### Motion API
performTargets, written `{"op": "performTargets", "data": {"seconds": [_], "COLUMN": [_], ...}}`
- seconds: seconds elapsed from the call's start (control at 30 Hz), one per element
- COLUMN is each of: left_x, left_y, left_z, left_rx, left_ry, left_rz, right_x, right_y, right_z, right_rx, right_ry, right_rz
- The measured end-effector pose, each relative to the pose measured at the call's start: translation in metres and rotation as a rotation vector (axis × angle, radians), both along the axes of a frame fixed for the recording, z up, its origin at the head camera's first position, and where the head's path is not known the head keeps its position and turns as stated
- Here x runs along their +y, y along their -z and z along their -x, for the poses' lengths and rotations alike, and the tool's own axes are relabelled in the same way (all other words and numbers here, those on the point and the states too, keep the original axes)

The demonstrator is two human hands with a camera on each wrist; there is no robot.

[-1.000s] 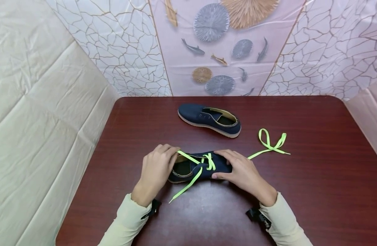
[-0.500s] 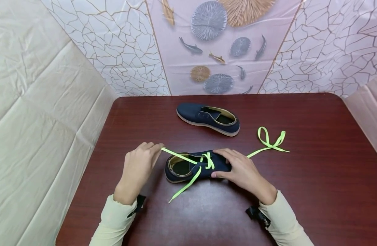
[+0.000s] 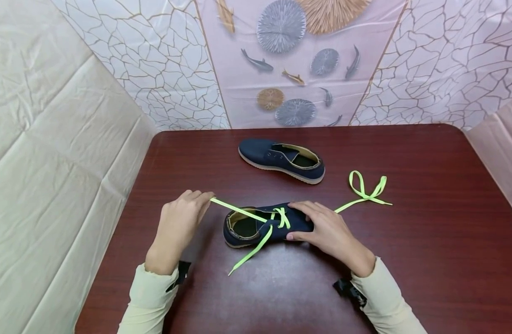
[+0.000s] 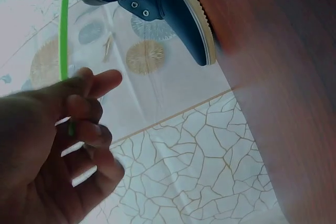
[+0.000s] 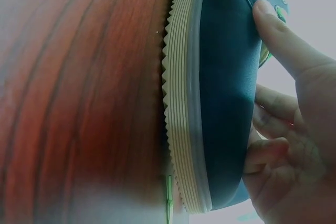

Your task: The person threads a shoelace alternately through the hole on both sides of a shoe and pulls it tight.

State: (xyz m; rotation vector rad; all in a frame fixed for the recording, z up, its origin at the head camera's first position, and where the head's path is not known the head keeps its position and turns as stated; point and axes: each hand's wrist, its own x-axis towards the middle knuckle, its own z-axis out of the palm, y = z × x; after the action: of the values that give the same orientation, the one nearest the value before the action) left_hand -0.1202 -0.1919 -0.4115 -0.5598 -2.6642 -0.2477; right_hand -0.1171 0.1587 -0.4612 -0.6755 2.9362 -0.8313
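A dark blue shoe (image 3: pixel 295 220) lies on the table, heel to the left, with a neon yellow-green shoelace (image 3: pixel 238 210) threaded through its eyelets. My left hand (image 3: pixel 176 227) pinches one lace end and holds it taut, left of the heel. In the left wrist view that hand (image 4: pixel 79 135) has its thumb and curled fingers around the green lace (image 4: pixel 63 35). My right hand (image 3: pixel 333 232) grips the toe part, thumb on the near side and fingers over the far side. The right wrist view shows the thumb against the shoe's upper (image 5: pixel 228 87). Another lace end hangs loose toward the table's front.
A second dark blue shoe (image 3: pixel 281 160), unlaced, sits farther back with its toe to the left. To the right lies a looped neon yellow-green shoelace (image 3: pixel 366 197), its strand running behind my right hand. Patterned cloth (image 3: pixel 295 65) stands behind the brown table (image 3: pixel 427 232).
My left hand has moved left, away from the shoe, drawing out a longer taut stretch of lace. The right hand keeps its grip on the toe part.
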Motion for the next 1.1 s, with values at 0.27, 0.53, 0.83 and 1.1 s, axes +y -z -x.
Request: {"op": "performTargets", "data": {"seconds": [0.27, 0.53, 0.83, 1.1], "left_x": [0.003, 0.02, 0.047, 0.06], "left_y": [-0.002, -0.006, -0.027, -0.034], "left_z": [-0.004, -0.01, -0.01, -0.004], "left_rx": [-0.067, -0.117, -0.139, -0.246], "left_ry": [0.134, 0.268, 0.476, 0.496], "left_rz": [0.018, -0.144, -0.265, -0.602], "right_x": [-0.001, -0.014, -0.046, -0.054], "right_y": [-0.003, -0.01, -0.034, -0.039], "right_z": [-0.001, -0.01, -0.009, -0.008], "right_rx": [-0.007, 0.044, -0.015, -0.292], "right_ry": [-0.008, -0.041, -0.209, -0.273], "right_rz": [-0.001, 0.283, 0.567, 0.707]}}
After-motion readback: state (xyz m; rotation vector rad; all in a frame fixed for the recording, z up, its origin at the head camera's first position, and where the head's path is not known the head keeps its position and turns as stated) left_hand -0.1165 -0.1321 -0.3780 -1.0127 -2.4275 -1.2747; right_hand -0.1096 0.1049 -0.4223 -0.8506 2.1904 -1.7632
